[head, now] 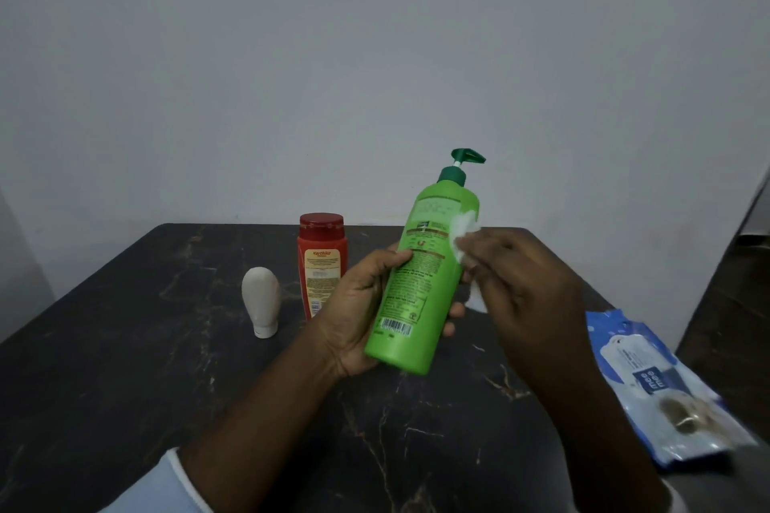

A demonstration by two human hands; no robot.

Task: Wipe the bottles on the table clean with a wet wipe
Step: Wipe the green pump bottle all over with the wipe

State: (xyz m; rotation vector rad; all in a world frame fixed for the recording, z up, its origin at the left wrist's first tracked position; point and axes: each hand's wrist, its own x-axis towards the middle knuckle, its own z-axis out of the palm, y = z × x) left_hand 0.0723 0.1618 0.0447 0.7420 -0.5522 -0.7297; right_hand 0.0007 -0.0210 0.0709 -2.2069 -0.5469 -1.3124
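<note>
A green pump bottle (421, 275) is lifted above the dark marble table (125, 346), tilted with its dark green pump toward the far right. My left hand (358, 312) grips its lower body from the left. My right hand (525, 296) presses a white wet wipe (462, 233) against the bottle's right side; part of the wipe hangs below my fingers. A red bottle (318, 258) with a red cap stands behind my left hand. Left of it, a small white bottle (260, 294) stands on its cap.
A blue pack of wet wipes (650, 383) lies at the table's right edge, partly over it. A plain grey wall rises behind the table. The table's right edge drops to the floor.
</note>
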